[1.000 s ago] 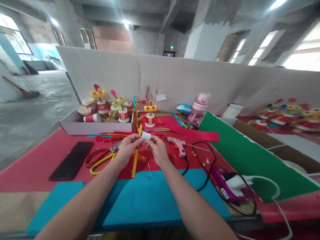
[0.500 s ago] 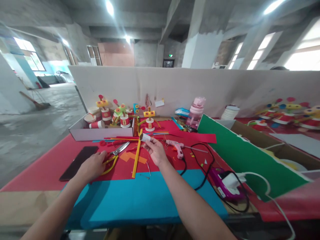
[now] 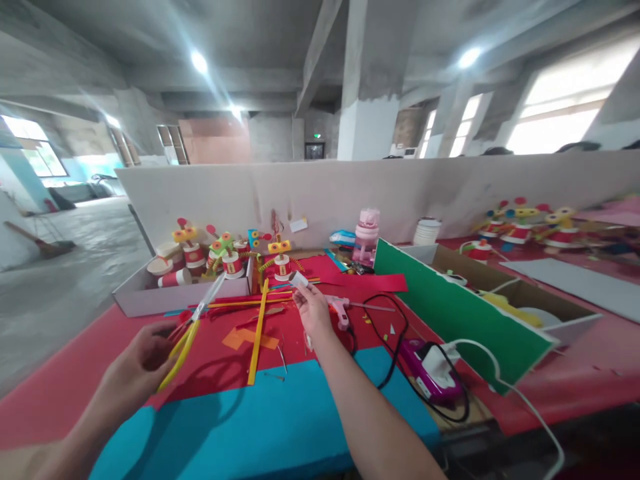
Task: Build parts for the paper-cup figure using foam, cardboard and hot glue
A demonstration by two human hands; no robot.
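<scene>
My left hand is closed around the yellow handles of a pair of scissors, lifted off the red table cover with the blades pointing up and away. In my right hand, thumb and fingers pinch a small white piece of paper or card. A yellow strip lies on the table between my hands, with orange paper scraps beside it. Just right of my right hand lies a pink glue gun, partly hidden by that hand.
Paper-cup figures stand at the back, several of them in a white box. To the right are a green-sided box, a purple power strip and looping black cable. A pink bottle stands near the partition.
My left hand has picked the scissors up from the table and moved left with them. The right hand still holds the white piece, now turned differently. The view has shifted right and up.
</scene>
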